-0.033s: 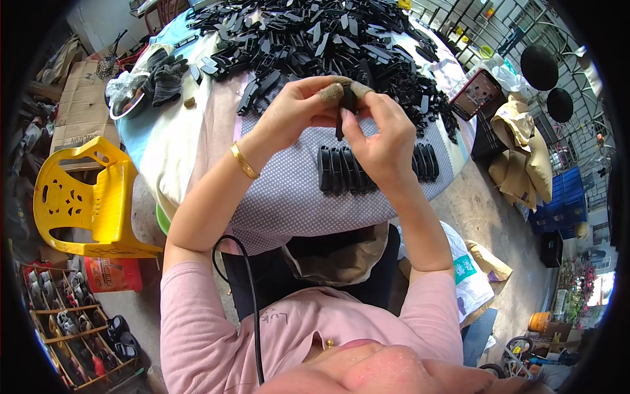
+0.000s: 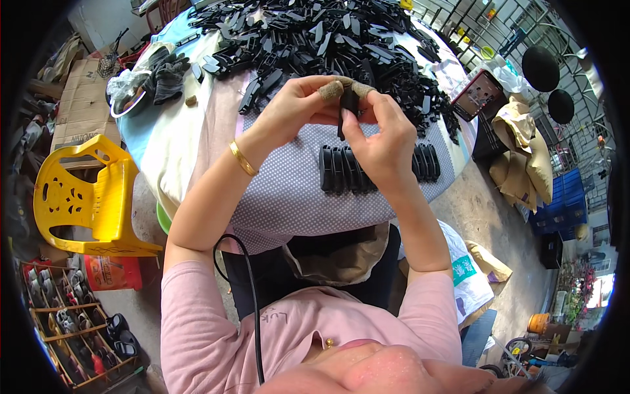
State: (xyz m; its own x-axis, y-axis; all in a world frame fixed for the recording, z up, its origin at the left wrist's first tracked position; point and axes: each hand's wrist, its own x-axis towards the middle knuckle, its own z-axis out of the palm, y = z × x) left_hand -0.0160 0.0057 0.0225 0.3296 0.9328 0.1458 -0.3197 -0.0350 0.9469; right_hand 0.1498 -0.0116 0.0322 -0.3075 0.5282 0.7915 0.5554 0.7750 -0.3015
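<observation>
Above the near part of the table, my left hand [image 2: 300, 105] and my right hand [image 2: 384, 134] meet with fingers pinched around one small black plastic piece [image 2: 349, 102]. Tan wraps cover fingertips on both hands. The piece points downward, and its exact kind is partly hidden by my fingers. Just below my right hand, a neat row of slim, curved black plastic pieces [image 2: 338, 169] stands side by side, part of it behind the wrist. Beyond my hands spreads a large heap of loose black plastic parts [image 2: 302, 39], some with grey flat faces.
A dotted cloth [image 2: 282, 197] covers the round table. At its left lie dark gloves [image 2: 167, 75] and a small tan roll [image 2: 191, 100]; a phone [image 2: 478, 95] stands at the right. A yellow chair [image 2: 108, 197] is left of the table. An open paper bag [image 2: 341, 262] sits at my lap.
</observation>
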